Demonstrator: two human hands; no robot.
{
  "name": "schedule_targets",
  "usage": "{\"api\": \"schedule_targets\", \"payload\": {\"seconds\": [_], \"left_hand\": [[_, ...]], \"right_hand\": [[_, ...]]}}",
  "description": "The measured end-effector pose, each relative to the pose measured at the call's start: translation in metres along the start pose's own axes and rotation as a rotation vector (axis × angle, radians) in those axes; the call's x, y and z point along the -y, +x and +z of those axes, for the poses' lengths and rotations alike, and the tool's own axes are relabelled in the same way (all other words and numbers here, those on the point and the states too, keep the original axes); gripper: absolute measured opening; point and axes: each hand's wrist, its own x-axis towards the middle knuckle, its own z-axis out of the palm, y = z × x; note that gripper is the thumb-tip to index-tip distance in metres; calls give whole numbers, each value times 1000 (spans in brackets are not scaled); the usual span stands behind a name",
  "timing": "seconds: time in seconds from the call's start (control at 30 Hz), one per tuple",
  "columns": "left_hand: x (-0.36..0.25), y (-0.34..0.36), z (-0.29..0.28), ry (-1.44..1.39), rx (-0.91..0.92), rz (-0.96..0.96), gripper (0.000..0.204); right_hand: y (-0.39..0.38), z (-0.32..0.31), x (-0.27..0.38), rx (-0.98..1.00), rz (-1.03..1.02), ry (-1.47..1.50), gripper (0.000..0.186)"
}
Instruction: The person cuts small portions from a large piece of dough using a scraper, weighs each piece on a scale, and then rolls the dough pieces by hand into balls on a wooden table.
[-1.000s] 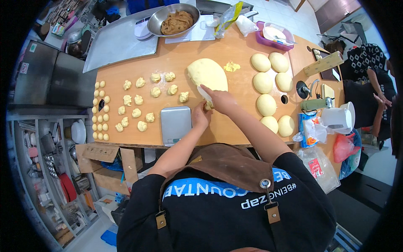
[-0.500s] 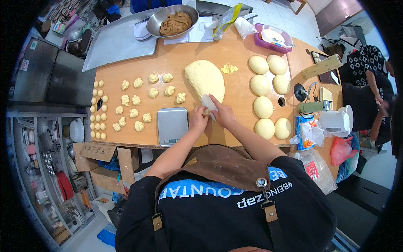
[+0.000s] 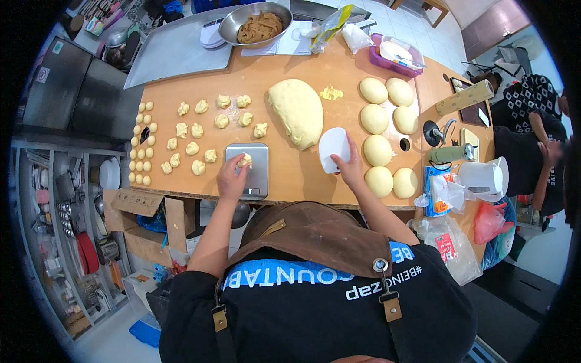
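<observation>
The left hand pinches a small dough piece over the scale; the right hand grips a white scraper beside the large dough mass. Outward on the table, rough lumps lie leftward, smooth dough balls rightward.

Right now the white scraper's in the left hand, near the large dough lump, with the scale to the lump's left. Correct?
One slip: the head view shows the white scraper in the right hand. The left hand holds a small dough piece. The rest stands: scraper near the large dough lump, scale to the lump's left.
</observation>
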Motion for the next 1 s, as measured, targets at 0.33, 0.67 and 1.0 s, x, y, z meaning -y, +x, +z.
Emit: {"api": "schedule_targets", "payload": {"seconds": [0.33,0.67,1.0], "left_hand": [[40,-18,9,423,193,223,21],[1,-8,-24,655,-129,86,50],[26,-24,-47,669,-277,22,40]], "right_hand": [[-16,-16,-4,61,59,-35,81],[-17,-32,6,53,39,-60,75],[-23,-35,-3,78,39,-73,73]]}}
